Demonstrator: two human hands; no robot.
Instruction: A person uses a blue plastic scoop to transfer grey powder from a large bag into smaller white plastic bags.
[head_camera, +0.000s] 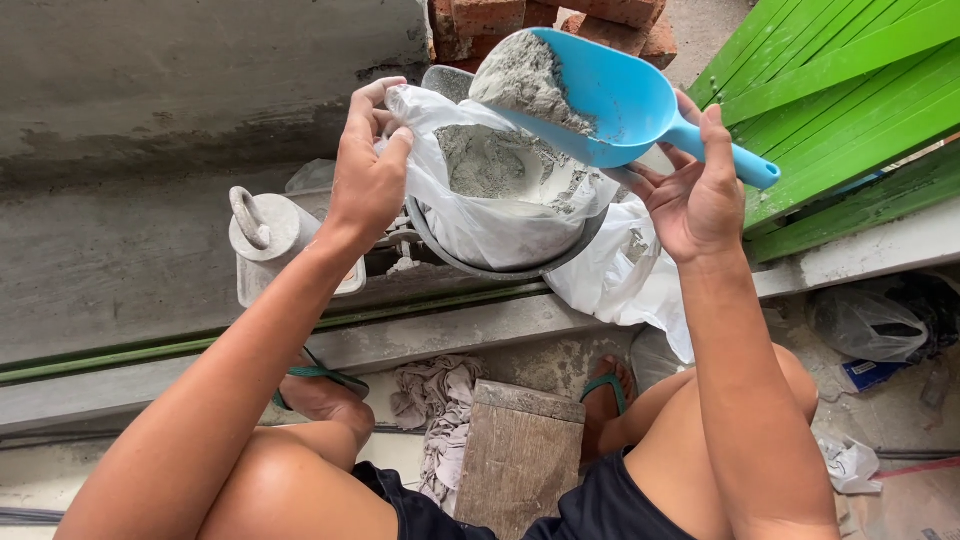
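We see the white plastic bag (500, 215) sitting in a metal pan (480, 262) on a concrete ledge (150, 270), partly filled with grey powder; it looks soft and limp, best held by its rim. Our left hand (368, 175) pinches that rim open. Our right hand (695, 195) grips the blue scoop (610, 95) by its handle. The scoop, heaped with powder and probably light, has its long axis running from lower right to upper left, mouth toward the bag.

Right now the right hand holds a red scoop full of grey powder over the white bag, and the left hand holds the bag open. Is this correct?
Not quite: the scoop is blue, not red, as the head view shows. The rest stands: the right hand holds it full of grey powder over the white bag, and the left hand holds the bag open.
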